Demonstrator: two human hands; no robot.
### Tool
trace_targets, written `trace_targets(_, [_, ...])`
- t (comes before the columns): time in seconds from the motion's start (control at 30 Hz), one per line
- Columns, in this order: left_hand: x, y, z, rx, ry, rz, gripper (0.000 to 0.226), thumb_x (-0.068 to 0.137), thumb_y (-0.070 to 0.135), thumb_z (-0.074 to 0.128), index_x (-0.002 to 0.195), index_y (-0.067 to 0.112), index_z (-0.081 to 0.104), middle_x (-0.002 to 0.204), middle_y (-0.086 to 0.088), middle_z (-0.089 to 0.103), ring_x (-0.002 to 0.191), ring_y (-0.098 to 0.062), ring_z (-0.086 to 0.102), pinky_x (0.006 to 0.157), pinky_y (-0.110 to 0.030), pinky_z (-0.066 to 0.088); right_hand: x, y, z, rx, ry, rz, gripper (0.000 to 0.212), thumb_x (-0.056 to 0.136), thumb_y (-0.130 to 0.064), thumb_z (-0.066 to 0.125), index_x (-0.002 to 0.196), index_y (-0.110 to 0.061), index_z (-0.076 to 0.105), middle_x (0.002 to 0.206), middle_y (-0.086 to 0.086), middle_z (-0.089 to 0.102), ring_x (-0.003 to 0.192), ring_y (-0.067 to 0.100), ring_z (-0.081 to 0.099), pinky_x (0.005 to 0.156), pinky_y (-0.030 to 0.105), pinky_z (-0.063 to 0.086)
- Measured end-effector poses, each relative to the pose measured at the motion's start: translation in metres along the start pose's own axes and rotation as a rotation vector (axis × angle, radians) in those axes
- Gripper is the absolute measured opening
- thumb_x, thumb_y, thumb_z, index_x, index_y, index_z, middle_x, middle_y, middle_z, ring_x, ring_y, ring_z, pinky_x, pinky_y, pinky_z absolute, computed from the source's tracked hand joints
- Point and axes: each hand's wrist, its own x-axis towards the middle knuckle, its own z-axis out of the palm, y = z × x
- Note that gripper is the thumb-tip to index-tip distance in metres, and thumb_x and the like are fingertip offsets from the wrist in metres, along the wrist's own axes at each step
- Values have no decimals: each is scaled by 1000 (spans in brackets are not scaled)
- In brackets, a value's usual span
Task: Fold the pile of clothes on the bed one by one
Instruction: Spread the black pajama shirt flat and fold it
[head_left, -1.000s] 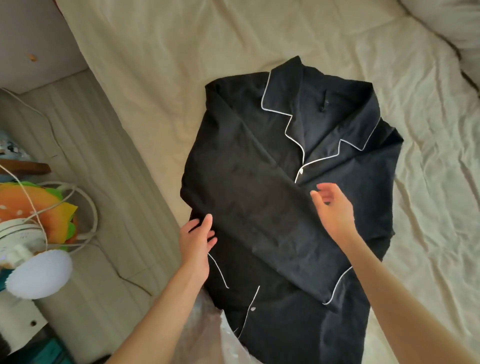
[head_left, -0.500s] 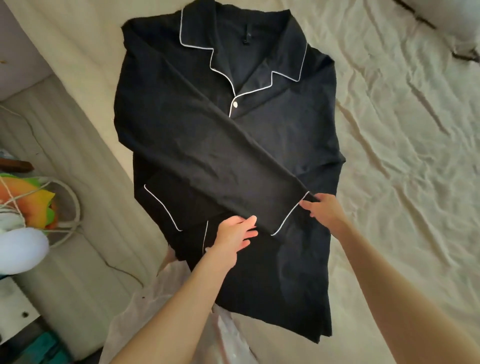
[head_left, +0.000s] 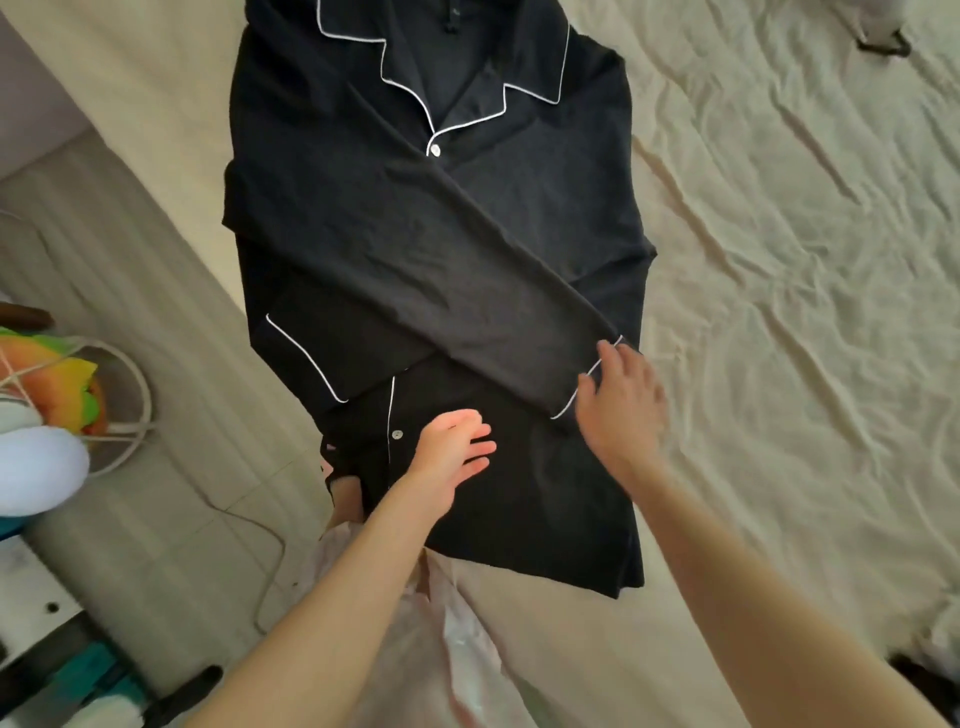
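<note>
Head view. A black pyjama shirt (head_left: 431, 249) with white piping lies face up on the bed (head_left: 779, 260), collar at the far end, hem at the near edge. Both sleeves are already laid across the front: one cuff (head_left: 306, 358) rests at the left, under the other sleeve (head_left: 467, 270), which runs diagonally from the far left shoulder to the near right.

Step in hand, by my judgement: finishing the sleeve fold on this one garment. The body has not yet been folded hem to collar.

The right hand (head_left: 621, 405) lies at the piped cuff (head_left: 587, 376) of the upper sleeve, fingers (head_left: 605, 353) fairly straight and spread on the cloth. Whether the thumb pinches the cuff edge cannot be told from this angle. The left hand (head_left: 452, 457) rests flat on the lower shirt front beside the button placket (head_left: 392, 415), fingers extended and loosely together, holding nothing.

The next move likely calls for both hands to drop to the hem (head_left: 545, 571), grip its two corners, and carry it up over the crossed sleeves without disturbing them.
</note>
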Motion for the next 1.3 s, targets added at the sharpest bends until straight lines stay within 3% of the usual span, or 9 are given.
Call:
trace_targets(0.23, [17, 14, -133, 87, 359, 180, 32, 97, 10, 46, 129, 12, 47, 125, -11, 55, 103, -21, 58, 77, -30, 50, -75, -96, 52, -74, -152, -342, 57, 98, -33, 44, 150, -24, 22, 159, 5, 17, 147, 23, 7, 116, 52, 5])
trace_targets(0.37, [52, 55, -192, 334, 464, 365, 49, 97, 14, 47, 143, 24, 32, 148, -6, 34, 132, -24, 38, 107, -40, 38, -79, -139, 69, -37, -73, -365, 63, 95, -31, 51, 150, -24, 21, 158, 7, 18, 147, 27, 10, 115, 53, 8])
trace_targets(0.47, [77, 87, -216, 456, 439, 501, 62, 96, 26, 51, 149, 26, 18, 156, -2, 19, 142, -21, 22, 112, -37, 25, -67, -152, 75, -73, -27, -318, 71, 92, -29, 55, 151, -22, 17, 159, 10, 12, 147, 30, 8, 114, 56, 12])
trace_targets(0.57, [96, 111, -224, 447, 310, 526, 72, 93, 33, 56, 150, 26, 13, 155, 0, 22, 140, -19, 26, 107, -32, 29, -58, -152, 81, -94, 40, -269, 73, 91, -27, 58, 151, -19, 18, 158, 12, 13, 146, 31, 9, 112, 58, 14])
trace_targets(0.73, [115, 104, -234, 380, 148, 525, 49, 90, 30, 62, 134, 15, 45, 119, 3, 55, 110, -11, 53, 72, -7, 42, -49, -147, 89, -123, 43, -170, 72, 93, -35, 54, 152, -19, 16, 159, 10, 12, 146, 31, 8, 112, 59, 15])
trace_targets(0.87, [123, 69, -248, 512, 7, 333, 56, 83, 38, 67, 130, 11, 52, 126, -4, 59, 117, -20, 53, 95, -28, 45, -52, -143, 94, -170, -29, -107, 71, 95, -37, 52, 152, -20, 13, 160, 9, 7, 147, 29, 5, 112, 60, 15])
trace_targets(1.1, [103, 2, -282, 582, 4, 174, 54, 81, 21, 72, 128, 2, 53, 113, -2, 58, 111, -22, 55, 82, -24, 43, -76, -128, 96, -155, -65, -68, 67, 95, -31, 51, 151, -17, 18, 160, 9, 8, 147, 27, 4, 113, 56, 18])
trace_targets(1.2, [86, -25, -293, 576, -16, 162, 45, 83, 20, 71, 123, 3, 57, 100, 4, 61, 89, -6, 59, 67, -14, 44, -91, -114, 98, -142, -108, -46, 64, 96, -28, 51, 151, -17, 20, 160, 8, 7, 147, 27, 5, 114, 53, 18])
trace_targets(1.3, [71, -47, -296, 544, 10, 156, 37, 85, 22, 68, 118, 8, 60, 95, 12, 63, 87, -2, 58, 66, -13, 43, -107, -96, 102, -138, -139, -42, 60, 96, -27, 50, 150, -17, 25, 159, 8, 10, 147, 26, 6, 115, 51, 18])
